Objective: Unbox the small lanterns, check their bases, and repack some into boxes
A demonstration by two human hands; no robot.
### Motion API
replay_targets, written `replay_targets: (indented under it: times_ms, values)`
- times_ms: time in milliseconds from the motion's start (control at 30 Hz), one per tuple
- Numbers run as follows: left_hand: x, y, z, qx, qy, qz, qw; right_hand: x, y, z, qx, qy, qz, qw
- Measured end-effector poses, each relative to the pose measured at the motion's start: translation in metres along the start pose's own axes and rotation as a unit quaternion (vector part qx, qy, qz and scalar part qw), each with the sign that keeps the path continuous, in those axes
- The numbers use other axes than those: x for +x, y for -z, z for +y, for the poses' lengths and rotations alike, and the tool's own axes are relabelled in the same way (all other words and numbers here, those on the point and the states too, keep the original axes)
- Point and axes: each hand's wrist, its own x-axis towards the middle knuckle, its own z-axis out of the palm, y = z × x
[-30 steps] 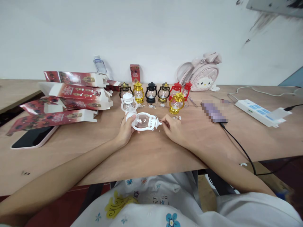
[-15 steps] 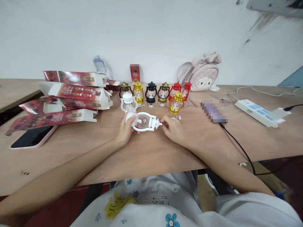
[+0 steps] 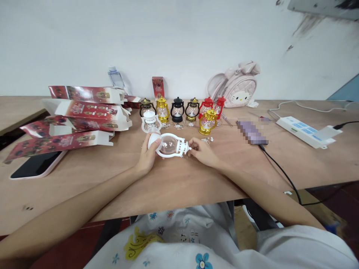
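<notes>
A small white toy lantern [image 3: 170, 145] lies on its side just above the wooden table [image 3: 174, 179]. My left hand [image 3: 147, 156] grips its base end, thumb on the round bottom. My right hand [image 3: 201, 151] pinches its top cap end with closed fingers. A second white lantern [image 3: 150, 122] stands upright just behind. Behind that stands a row of lanterns: bronze [image 3: 145, 106], gold [image 3: 162, 108], black [image 3: 177, 109], another bronze [image 3: 192, 109], two red [image 3: 207, 105], and a gold one [image 3: 206, 122] set forward.
Red and white cartons [image 3: 84, 112] lie piled at the left, with a phone [image 3: 36, 164] in front. Small loose parts [image 3: 206, 140] lie by my right hand. A pink bag [image 3: 237, 86], a power strip [image 3: 305, 131], a black cable [image 3: 280, 172] and a bottle [image 3: 115, 77] are around.
The view has shifted slightly. The white lantern and both hands have stayed nearly in place, with my right fingers still closed at the cap end.
</notes>
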Motion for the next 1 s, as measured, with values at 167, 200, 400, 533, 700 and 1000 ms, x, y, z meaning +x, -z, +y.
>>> replay_targets:
  times_ms: [167,200,400,533,700,1000]
  values:
    - [0.001,0.001,-0.001,0.029,-0.019,0.018,0.999,0.004,0.005,0.000,0.129,-0.059,0.045,0.989]
    - [0.002,0.001,-0.001,0.038,-0.018,0.022,0.999,0.005,0.006,0.000,0.141,-0.064,0.068,0.986]
    - [0.006,0.004,-0.005,0.117,-0.011,0.040,0.992,0.005,0.016,-0.002,0.189,-0.006,0.161,0.969]
    - [0.005,0.003,-0.003,0.149,0.002,0.004,0.989,-0.006,0.012,-0.009,0.029,0.136,0.163,0.977]
    - [0.003,0.000,-0.001,0.142,0.019,-0.010,0.990,-0.021,-0.007,-0.016,-0.277,0.431,0.049,0.858]
    - [0.004,0.001,0.002,-0.025,0.080,0.017,0.996,-0.019,-0.017,-0.010,-0.235,0.296,-0.015,0.926]
